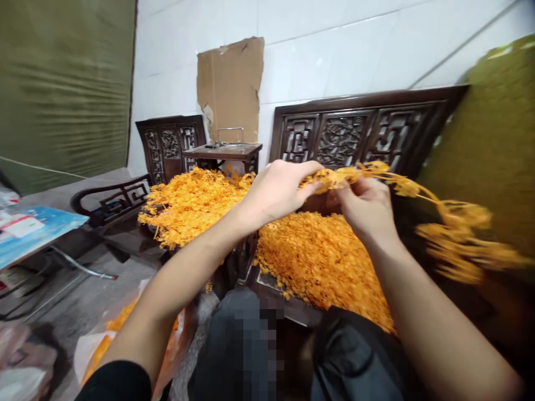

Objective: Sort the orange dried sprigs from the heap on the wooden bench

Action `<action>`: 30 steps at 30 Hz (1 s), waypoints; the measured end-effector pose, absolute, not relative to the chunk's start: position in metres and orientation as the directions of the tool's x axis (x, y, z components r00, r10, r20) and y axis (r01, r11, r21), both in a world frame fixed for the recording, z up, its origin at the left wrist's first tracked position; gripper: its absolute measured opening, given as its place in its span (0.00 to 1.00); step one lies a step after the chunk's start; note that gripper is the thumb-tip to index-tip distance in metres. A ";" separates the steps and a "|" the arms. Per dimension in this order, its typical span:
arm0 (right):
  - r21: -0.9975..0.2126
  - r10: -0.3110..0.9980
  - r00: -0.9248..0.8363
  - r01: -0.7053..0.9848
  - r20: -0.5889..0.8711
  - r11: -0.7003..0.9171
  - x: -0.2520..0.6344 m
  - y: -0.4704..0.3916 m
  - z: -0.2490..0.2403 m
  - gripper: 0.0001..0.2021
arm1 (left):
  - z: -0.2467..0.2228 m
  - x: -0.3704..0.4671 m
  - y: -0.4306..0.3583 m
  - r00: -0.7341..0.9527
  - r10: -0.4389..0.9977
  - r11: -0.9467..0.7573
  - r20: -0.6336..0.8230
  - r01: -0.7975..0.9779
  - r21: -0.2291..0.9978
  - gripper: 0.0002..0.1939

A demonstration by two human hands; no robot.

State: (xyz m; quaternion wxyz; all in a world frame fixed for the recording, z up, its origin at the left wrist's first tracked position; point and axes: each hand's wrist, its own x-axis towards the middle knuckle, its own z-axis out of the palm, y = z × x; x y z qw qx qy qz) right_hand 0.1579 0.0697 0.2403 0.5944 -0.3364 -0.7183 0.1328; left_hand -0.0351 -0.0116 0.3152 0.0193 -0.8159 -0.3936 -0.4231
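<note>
An orange, frilly artificial flower spray [401, 184] is stretched between my two hands at chest height. My left hand [278, 192] pinches its left end between thumb and fingers. A little to the right, my right hand [368, 209] grips the same spray; its fingertips are partly hidden by the petals. The spray's free end droops to the right and is blurred. Below my hands lies a large heap of orange flower sprays [321, 256] on the dark wooden seat. Another orange heap [196, 203] is piled to the left, beyond my left forearm.
Carved wooden chair backs [343, 136] stand along the white wall. Between them is a small wooden table [223, 150], with a cardboard sheet [229, 89] behind it. At left are a blue-topped table [54, 228] and a plastic bag [96, 340] holding orange pieces on the floor.
</note>
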 end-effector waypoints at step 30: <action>-0.850 0.873 -0.129 -0.329 0.471 0.411 0.232 0.054 0.116 0.11 | 0.134 0.042 0.053 0.513 0.841 -0.287 0.172 0.153 0.946 0.36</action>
